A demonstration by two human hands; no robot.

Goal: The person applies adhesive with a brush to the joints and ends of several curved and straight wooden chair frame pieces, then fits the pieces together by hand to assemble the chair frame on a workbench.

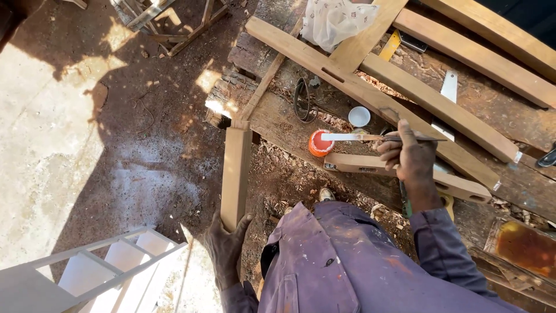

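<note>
My left hand point(225, 246) grips the near end of a squared wooden bar point(236, 174) whose far end rests on the edge of the rough workbench point(278, 119). My right hand point(408, 153) holds a thin flat stick point(370, 137) with a white-coated tip over a small orange pot point(317, 143) that stands on the bench. Just beneath that hand lies a short wooden piece point(405, 173) with mortise slots. A white lid point(359, 116) sits behind the pot.
Long wooden rails point(370, 95) lie crossed on the bench with a handsaw point(447, 93) and a white plastic bag point(333, 20). A white slatted frame point(110, 269) stands at the lower left on the dirt floor. A rusty tin sheet point(524, 246) is at right.
</note>
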